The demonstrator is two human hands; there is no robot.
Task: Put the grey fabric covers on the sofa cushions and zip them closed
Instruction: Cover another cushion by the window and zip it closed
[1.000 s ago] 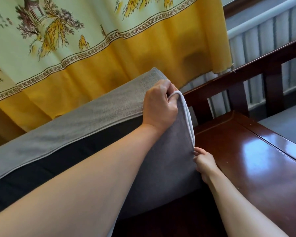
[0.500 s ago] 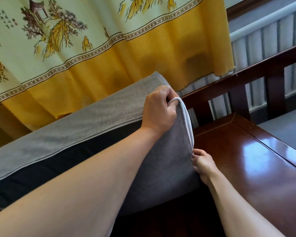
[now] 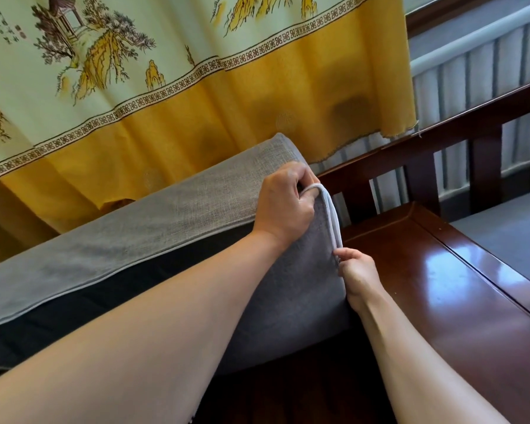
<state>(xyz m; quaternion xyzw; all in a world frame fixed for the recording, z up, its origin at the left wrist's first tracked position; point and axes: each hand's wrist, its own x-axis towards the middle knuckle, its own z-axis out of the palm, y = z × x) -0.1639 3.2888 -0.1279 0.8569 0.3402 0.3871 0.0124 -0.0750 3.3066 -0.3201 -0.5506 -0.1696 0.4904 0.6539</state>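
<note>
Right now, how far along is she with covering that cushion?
Partly done. The grey cover already lies over the cushion's top, but a long dark strip of cushion shows along the open side. The left hand holds the piped corner and the right hand pinches the end seam. Closing that side remains.

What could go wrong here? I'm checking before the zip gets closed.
The left hand bunches the cover at the corner, so fabric might catch where the right hand pinches the edge. The dark cushion shows along the open side; tugging could drag the cover askew.
</note>
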